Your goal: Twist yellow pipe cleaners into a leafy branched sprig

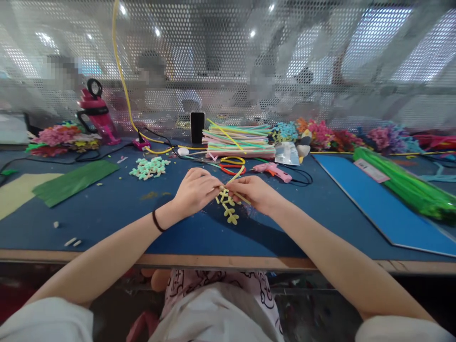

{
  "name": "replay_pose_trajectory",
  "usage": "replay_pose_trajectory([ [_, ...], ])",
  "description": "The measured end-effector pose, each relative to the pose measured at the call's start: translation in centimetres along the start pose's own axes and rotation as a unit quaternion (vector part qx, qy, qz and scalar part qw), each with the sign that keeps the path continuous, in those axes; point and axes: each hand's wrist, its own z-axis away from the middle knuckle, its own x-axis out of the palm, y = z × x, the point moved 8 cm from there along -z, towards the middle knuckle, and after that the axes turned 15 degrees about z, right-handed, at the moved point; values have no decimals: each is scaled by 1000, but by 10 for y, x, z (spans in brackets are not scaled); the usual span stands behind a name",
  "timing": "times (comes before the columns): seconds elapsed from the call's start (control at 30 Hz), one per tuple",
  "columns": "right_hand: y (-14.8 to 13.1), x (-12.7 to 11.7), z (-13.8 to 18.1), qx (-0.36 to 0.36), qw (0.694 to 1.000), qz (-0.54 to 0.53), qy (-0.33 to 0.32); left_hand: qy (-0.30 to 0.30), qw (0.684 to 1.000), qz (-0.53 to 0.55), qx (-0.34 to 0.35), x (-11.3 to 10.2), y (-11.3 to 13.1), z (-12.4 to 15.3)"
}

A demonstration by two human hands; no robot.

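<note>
Both hands meet above the blue table, fingertips close together. My left hand [195, 190] pinches the upper end of a pale yellow pipe-cleaner sprig [230, 209], whose looped leaves hang down toward the tabletop. In my right hand [256, 192] a pale yellow pipe cleaner [238, 175] is pinched, one end pointing up and another strip showing below the fingers. The exact join between sprig and pipe cleaner is hidden by the fingertips. Just behind the hands lie red-handled scissors [228, 170] and a pink glue gun [274, 171].
A bundle of pastel pipe cleaners [238, 142] lies at the back, beside an upright phone [197, 127]. Mint-green pieces [149, 167] and green sheets [76, 183] are left. A blue board [374, 204] and bagged green pipe cleaners [406, 185] lie right. A pink bottle [98, 114] stands back left.
</note>
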Motion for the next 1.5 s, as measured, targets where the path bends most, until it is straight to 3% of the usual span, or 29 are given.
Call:
replay_pose_trajectory([
  [0.07,-7,-2,2,-38,999,30,18,26,990,79,-111,1,-16,1],
  [0.13,-14,-5,3,-73,994,80,34,29,952,195,-234,9,-31,6],
  [0.27,-23,-10,5,-121,972,190,59,0,807,403,-431,34,-47,23],
  [0.37,-20,-8,2,-128,968,210,48,-4,718,473,-511,45,-51,33],
  [0.47,-11,-5,-2,-100,980,171,32,-9,672,505,-542,52,-53,38],
  [0.53,-3,-5,-5,-52,992,113,25,2,689,497,-527,49,-54,35],
  [0.57,2,-5,-6,-22,997,75,21,12,719,482,-500,43,-54,31],
  [0.63,11,-4,-7,42,999,-7,12,18,823,414,-389,27,-48,16],
  [0.7,18,-3,-7,94,993,-71,1,-7,935,276,-223,9,-31,2],
  [0.73,20,-2,-7,112,990,-90,-8,-29,972,187,-137,4,-20,-1],
  [0.77,22,0,-6,125,987,-101,-17,-48,990,111,-73,1,-12,-2],
  [0.83,23,3,-5,138,984,-103,-33,-85,996,16,18,1,-2,0],
  [0.93,20,4,-3,107,992,-62,-31,-95,993,-27,70,0,3,3],
  [1.03,7,0,-4,12,1000,15,0,-76,995,-11,64,1,2,3],
  [1.17,-11,-3,-1,-109,990,84,42,41,994,93,-35,-7,-8,1],
  [1.23,-19,-6,3,-150,981,101,72,96,969,186,-132,-8,-19,4],
  [1.3,-27,-7,8,-189,969,123,102,116,915,295,-249,1,-31,10],
  [1.4,-42,-8,21,-265,935,187,146,118,788,457,-395,23,-42,23],
  [1.5,-56,-4,36,-356,880,259,178,115,670,568,-463,42,-43,32],
])
